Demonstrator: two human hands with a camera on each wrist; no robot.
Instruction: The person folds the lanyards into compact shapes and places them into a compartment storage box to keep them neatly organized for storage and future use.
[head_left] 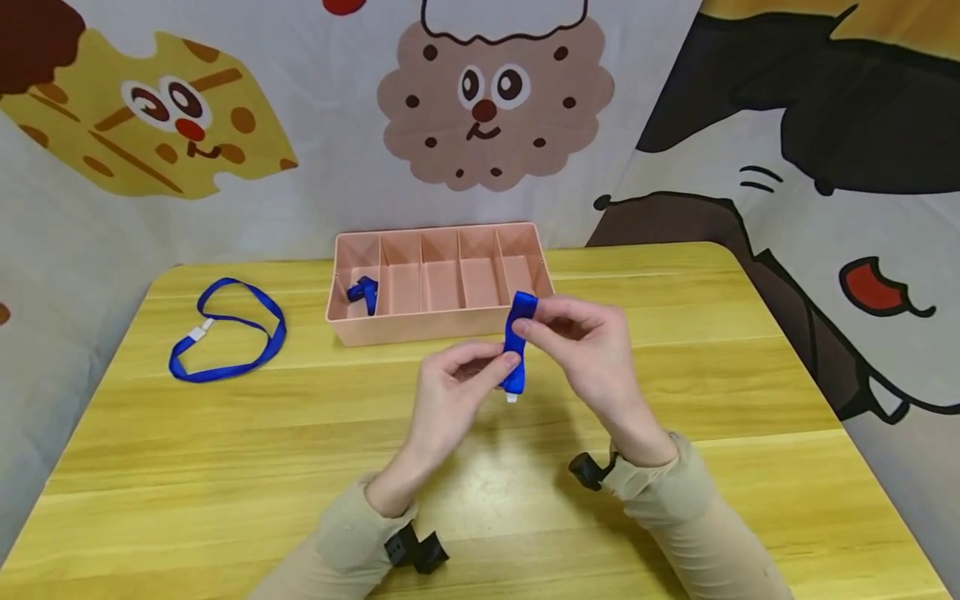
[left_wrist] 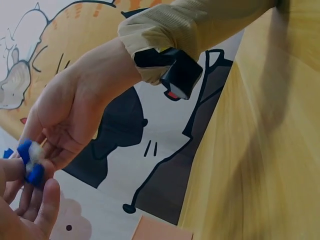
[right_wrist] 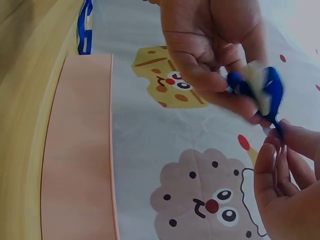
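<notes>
Both hands pinch a folded blue lanyard (head_left: 515, 342) in the air, just in front of a pink divided box. My left hand (head_left: 453, 387) grips its lower part, where a small white clip pokes out at the bottom. Higher up, my right hand (head_left: 600, 354) pinches the strap between thumb and fingers. In the right wrist view the lanyard (right_wrist: 272, 92) appears as a blue fold around a white clip, partly blurred. A second blue lanyard (head_left: 365, 292) lies bundled in the leftmost compartment of the box (head_left: 420, 325).
A third blue lanyard (head_left: 228, 371) with a white clip lies in a loose loop on the wooden table (head_left: 247, 467), left of the box. Behind the table hangs a cloth (head_left: 322, 100) printed with cartoon figures.
</notes>
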